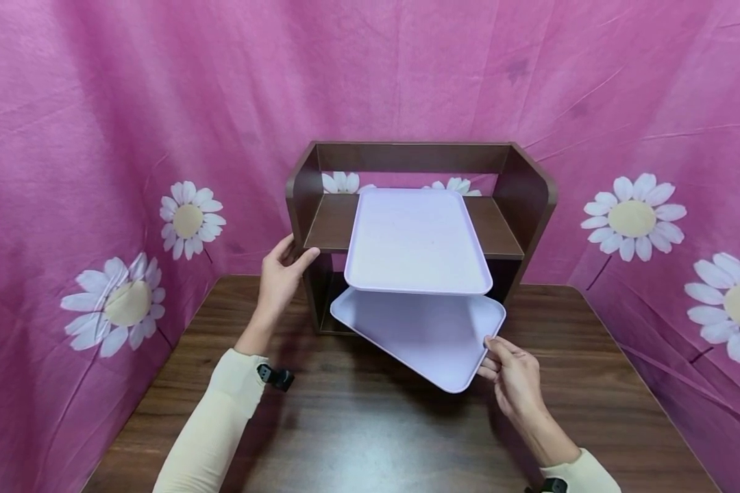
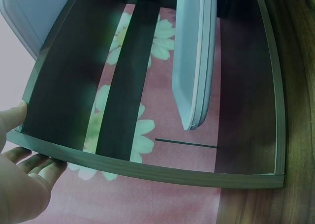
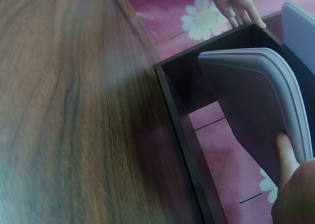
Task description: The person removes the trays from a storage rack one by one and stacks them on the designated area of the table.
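A dark brown two-tier shelf [image 1: 510, 205] stands on the table. My left hand [image 1: 281, 277] grips its left side panel at the middle board's height, thumb in front and fingers outside; the left wrist view shows that hand [image 2: 24, 184] around the panel's edge. On the middle board lies a pale lilac rectangular tray [image 1: 416, 239], its near end jutting past the board. My right hand [image 1: 513, 373] pinches the right edge of a lower lilac tray [image 1: 416, 335], tilted and turned, its far part inside the lower compartment. In the right wrist view, a finger lies against this tray's [image 3: 246, 96] underside.
The shelf rests on a wood-grain table [image 1: 370, 438]. A pink curtain [image 1: 407, 82] printed with large white daisies [image 1: 188, 220] hangs behind and along both sides. Through the shelf's open back the curtain shows. Dark bands with small devices [image 1: 275, 376] sit on the wrists.
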A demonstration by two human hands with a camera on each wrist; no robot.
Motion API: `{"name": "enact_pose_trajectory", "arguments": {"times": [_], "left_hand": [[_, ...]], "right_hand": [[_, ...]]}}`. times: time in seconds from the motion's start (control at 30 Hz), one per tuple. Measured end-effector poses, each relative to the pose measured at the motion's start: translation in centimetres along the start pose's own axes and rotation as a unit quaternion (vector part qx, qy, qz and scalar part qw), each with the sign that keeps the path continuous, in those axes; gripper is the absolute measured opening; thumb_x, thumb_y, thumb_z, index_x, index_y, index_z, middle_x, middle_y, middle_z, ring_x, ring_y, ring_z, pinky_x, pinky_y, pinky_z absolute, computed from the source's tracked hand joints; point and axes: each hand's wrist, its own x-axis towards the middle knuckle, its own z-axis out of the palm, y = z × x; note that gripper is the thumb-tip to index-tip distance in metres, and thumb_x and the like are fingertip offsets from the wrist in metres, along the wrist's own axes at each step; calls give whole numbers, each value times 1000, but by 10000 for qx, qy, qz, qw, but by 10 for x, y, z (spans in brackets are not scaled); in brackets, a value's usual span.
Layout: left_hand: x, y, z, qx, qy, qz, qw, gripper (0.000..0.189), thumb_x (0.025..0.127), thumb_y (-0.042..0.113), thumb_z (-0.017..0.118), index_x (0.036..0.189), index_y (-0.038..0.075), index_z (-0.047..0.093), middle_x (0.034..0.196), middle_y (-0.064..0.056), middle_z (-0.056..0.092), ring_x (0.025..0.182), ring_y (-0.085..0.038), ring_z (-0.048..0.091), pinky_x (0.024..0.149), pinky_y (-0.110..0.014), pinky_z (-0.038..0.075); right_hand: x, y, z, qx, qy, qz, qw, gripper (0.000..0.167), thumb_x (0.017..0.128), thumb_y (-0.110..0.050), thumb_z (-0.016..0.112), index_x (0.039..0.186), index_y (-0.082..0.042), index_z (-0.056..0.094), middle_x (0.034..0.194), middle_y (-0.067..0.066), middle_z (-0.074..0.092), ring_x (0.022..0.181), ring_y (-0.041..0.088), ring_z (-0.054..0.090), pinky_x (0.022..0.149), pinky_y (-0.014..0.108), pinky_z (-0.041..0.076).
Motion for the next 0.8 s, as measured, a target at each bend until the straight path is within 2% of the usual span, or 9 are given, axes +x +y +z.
{"name": "enact_pose_trajectory", "arguments": {"times": [0.23,0.47,0.6,0.8], "left_hand": [[0,1,-1,-55,-63,-30,10000,62,95,14,83,151,3,58,150,-20,63,142,-26,59,116,-36,50],[0,1,-2,-101,-48,-4,9999,62,95,14,83,151,3,58,150,-20,63,141,-26,59,116,-35,50],[-1,1,-2,40,-39,-47,10000,59,95,17,83,149,4,61,146,-19,66,138,-25,62,107,-24,54],[0,-1,-3,292,-12,-142,9995,57,96,24,83,148,8,64,140,-18,70,127,-19,67,88,-12,55]], "right_hand": [[1,-6,-5,-126,-206,22,9997,33,109,-1,53,82,-12,68,65,-9,43,61,5,33,48,16,45],[3,-10,-9,-149,-311,-25,9994,32,108,0,54,85,-12,72,65,-9,48,60,4,38,49,16,47],[3,-11,-12,-131,-325,-63,9994,34,108,1,53,84,-12,75,64,-8,51,57,4,41,49,17,48],[2,-14,-15,-109,-435,-155,9989,34,108,1,54,85,-11,76,62,-8,48,59,5,35,49,16,39]]}}
